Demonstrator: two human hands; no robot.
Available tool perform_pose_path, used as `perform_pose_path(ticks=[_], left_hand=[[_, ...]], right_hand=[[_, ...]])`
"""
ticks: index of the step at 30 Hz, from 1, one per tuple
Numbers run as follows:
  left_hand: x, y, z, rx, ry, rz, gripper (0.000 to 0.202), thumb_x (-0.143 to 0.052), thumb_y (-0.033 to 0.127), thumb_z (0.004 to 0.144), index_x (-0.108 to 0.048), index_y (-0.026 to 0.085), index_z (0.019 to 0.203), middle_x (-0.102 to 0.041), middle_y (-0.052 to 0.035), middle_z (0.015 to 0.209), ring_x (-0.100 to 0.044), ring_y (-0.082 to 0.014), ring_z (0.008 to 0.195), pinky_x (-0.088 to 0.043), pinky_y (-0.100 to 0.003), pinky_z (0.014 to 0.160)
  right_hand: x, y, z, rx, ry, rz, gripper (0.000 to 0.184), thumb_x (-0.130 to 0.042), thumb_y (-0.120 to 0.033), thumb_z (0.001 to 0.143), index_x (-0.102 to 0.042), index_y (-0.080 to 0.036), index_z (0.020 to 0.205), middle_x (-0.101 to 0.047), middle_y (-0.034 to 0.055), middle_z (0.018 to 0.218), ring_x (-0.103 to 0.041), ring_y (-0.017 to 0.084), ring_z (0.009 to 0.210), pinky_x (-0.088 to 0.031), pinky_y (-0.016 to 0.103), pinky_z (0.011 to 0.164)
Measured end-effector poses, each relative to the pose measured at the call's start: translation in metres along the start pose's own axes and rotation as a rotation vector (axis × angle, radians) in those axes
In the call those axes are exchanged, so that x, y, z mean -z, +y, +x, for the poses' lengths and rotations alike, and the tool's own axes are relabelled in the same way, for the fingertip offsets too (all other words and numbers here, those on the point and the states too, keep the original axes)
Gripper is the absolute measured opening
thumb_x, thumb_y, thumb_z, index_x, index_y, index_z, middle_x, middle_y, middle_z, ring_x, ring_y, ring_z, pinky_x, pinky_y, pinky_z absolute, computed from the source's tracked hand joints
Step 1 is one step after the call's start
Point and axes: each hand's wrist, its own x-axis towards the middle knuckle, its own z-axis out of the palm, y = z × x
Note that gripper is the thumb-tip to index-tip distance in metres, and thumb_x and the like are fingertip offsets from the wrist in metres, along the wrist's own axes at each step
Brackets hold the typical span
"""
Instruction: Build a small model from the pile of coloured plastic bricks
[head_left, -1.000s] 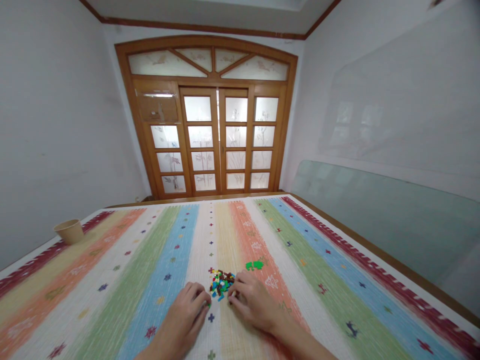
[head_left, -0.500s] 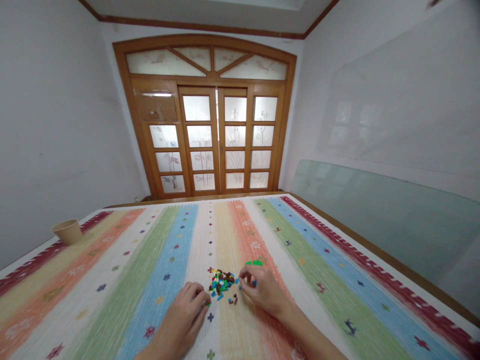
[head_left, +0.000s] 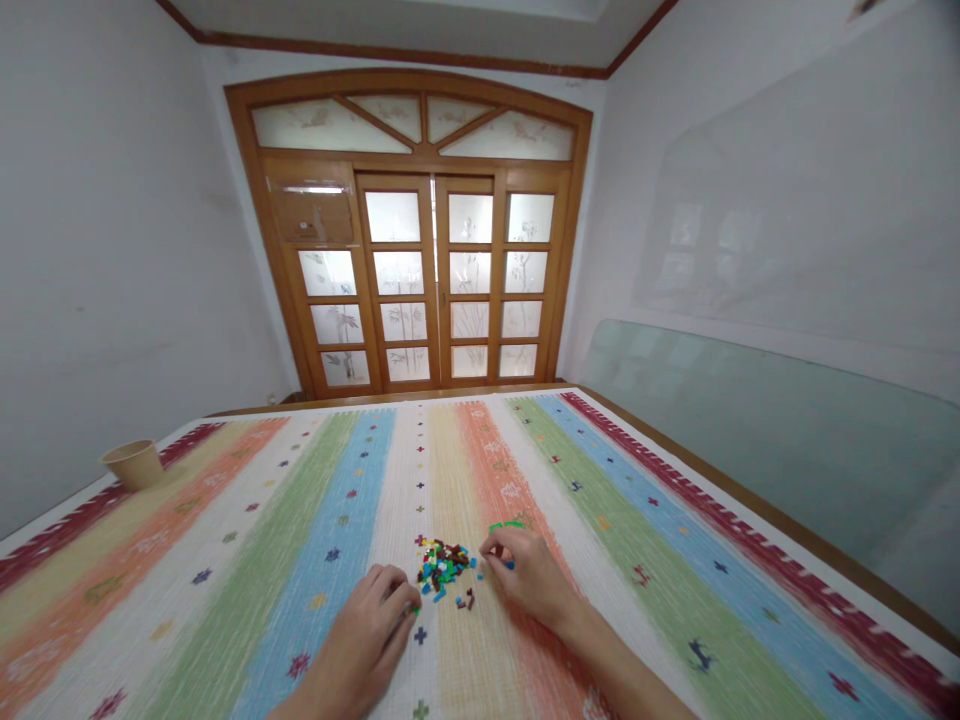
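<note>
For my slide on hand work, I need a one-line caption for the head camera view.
Left hand and right hand flank a heap of small colourful plastic bricks on a striped woven cloth.

Camera on my head, facing forward and down, striped cloth (head_left: 645, 610) close below, glazed doors (head_left: 433, 280) at 12 o'clock

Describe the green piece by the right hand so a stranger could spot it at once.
On the striped cloth, find the small heap of colored bricks. Just past the right hand, on the orange stripe, lies a bright green piece, apart from the heap and longer than any brick in it.
</note>
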Motion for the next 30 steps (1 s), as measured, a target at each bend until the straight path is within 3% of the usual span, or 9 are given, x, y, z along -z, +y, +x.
perform_pose_path(ticks=[8, 17, 30], left_hand=[[0.001, 0.001, -0.001, -0.006, 0.023, -0.009, 0.015, -0.052, 0.017, 0.101, -0.064, 0.024, 0.100, -0.067, -0.0066, 0.103, -0.065, -0.0244, 0.095, -0.056, -0.038, 0.085], [0.001, 0.001, 0.001, -0.009, 0.019, -0.011, 0.015, -0.051, 0.016, 0.101, -0.064, 0.024, 0.100, -0.067, -0.0068, 0.103, -0.065, -0.0243, 0.095, -0.056, -0.038, 0.084], [0.000, 0.000, 0.001, -0.012, 0.035, -0.007, 0.015, -0.051, 0.017, 0.100, -0.064, 0.025, 0.100, -0.068, -0.0065, 0.103, -0.065, -0.0243, 0.094, -0.056, -0.037, 0.084]], right_hand=[[0.005, 0.007, 0.003, -0.086, 0.056, 0.077, 0.024, -0.055, -0.009, 0.088, -0.076, -0.021, 0.092, -0.080, 0.0070, 0.090, -0.075, 0.021, 0.084, -0.055, 0.031, 0.079], [0.035, 0.026, 0.013, -0.222, 0.209, -0.017, 0.027, -0.052, -0.026, 0.090, -0.078, -0.021, 0.085, -0.080, 0.0080, 0.084, -0.073, 0.024, 0.077, -0.050, 0.032, 0.074], [0.034, 0.047, 0.012, -0.273, 0.169, -0.201, 0.019, -0.060, -0.015, 0.084, -0.078, -0.018, 0.080, -0.079, 0.0107, 0.088, -0.071, 0.024, 0.084, -0.049, 0.031, 0.078]])
